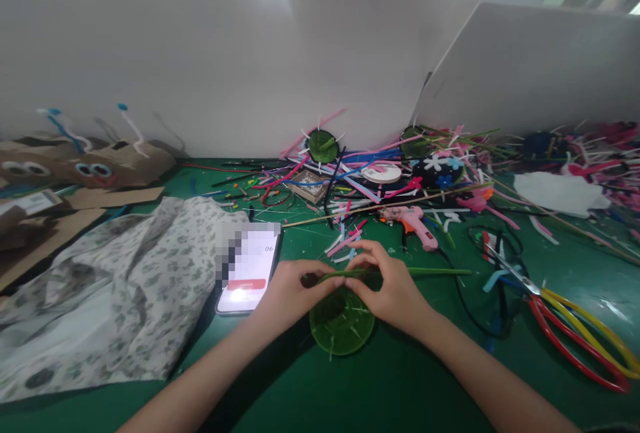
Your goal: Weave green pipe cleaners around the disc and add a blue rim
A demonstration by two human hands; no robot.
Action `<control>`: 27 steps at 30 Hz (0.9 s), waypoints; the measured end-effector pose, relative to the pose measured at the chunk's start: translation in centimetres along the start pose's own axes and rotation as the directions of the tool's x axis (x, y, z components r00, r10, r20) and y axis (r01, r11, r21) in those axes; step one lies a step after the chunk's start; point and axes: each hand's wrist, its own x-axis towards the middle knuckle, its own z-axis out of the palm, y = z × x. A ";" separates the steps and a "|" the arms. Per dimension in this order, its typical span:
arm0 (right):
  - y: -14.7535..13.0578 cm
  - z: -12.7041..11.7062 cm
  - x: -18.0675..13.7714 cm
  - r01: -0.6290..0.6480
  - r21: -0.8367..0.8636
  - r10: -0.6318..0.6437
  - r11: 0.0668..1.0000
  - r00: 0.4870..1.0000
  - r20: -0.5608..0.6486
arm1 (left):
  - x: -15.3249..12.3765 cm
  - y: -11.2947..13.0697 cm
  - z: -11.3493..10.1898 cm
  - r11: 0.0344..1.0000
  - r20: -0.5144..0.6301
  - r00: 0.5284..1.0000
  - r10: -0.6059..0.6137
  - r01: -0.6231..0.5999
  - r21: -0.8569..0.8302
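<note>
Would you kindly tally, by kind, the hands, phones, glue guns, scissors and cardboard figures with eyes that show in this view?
Hands: 2
Phone: 1
Glue gun: 1
Scissors: 1 pair
Cardboard figures with eyes: 2
Total: 7

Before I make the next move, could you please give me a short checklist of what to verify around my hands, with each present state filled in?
1. Left hand gripping the green stems: ok, pinched at the fingertips.
2. Right hand gripping them too: ok, pinched close beside the left.
3. Round green piece fully in sight: not ok, its upper part is covered.
4. Scissors away from both hands: ok, lying off to the right.
5. Glue gun cool: cannot tell.
6. Phone well clear of the left wrist: not ok, right beside it.
</note>
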 end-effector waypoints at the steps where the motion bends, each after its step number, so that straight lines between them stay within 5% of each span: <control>1: 0.0 -0.2 0.0 0.016 -0.028 -0.016 0.999 1.000 -0.009 | 0.1 -0.2 -0.1 1.000 -0.005 1.000 -0.008 0.008 -0.006; 7: 0.9 -1.1 0.6 0.107 -0.415 -0.223 0.904 0.944 -0.243 | 0.5 -1.2 -0.8 0.999 -0.030 0.998 -0.050 0.049 -0.014; 12: 2.4 -3.5 1.9 -0.009 -0.582 -0.293 0.813 0.858 -0.422 | 0.6 -1.4 -1.0 0.999 -0.051 0.998 -0.038 0.039 0.015; 15: 4.1 -5.9 2.7 -0.227 -0.612 -0.182 0.758 0.827 -0.532 | 0.6 -1.4 -1.0 0.999 -0.053 0.998 -0.016 0.018 0.026; 18: 6.2 -7.8 3.3 -0.419 -0.684 0.033 0.597 0.865 -0.501 | 0.5 -1.3 -0.9 0.999 -0.052 0.999 0.000 0.002 0.048; 22: 7.6 -8.6 4.0 -0.479 -0.748 0.266 0.459 0.878 -0.399 | 0.3 -1.0 -0.7 0.995 -0.058 0.998 0.030 -0.025 0.093; 27: 7.1 -8.7 4.2 -0.573 -0.708 0.316 0.412 0.819 -0.479 | 0.1 -0.8 -0.6 0.995 -0.048 0.996 0.072 -0.068 0.068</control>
